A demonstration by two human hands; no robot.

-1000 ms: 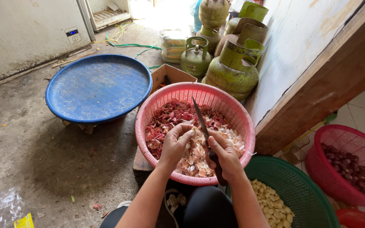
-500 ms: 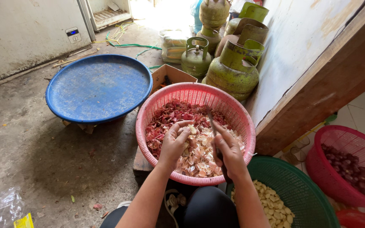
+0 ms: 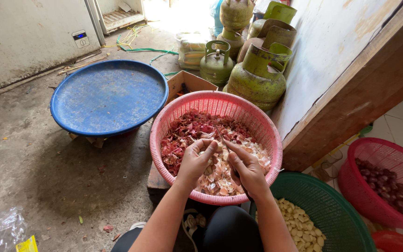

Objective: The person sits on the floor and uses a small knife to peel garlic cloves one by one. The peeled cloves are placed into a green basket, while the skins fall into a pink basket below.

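A small pale garlic clove (image 3: 216, 150) sits pinched between both hands, just above the heap of papery skins (image 3: 197, 135) in the pink basket (image 3: 257, 122). The left hand (image 3: 196, 161) curls around it, fingers clenched; the right hand (image 3: 247, 167) presses in from the other side — a dark knife handle (image 3: 235, 173) shows under its palm. Near the right elbow, a green basket (image 3: 332, 205) holds peeled cloves (image 3: 299, 224); a blue tub (image 3: 109, 95) and green gas cylinders (image 3: 257, 77) stand beyond.

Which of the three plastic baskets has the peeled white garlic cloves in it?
The green basket at bottom right, beside the person's right arm. The pink basket under the hands holds papery skins, and the red basket at far right holds dark red shallots.
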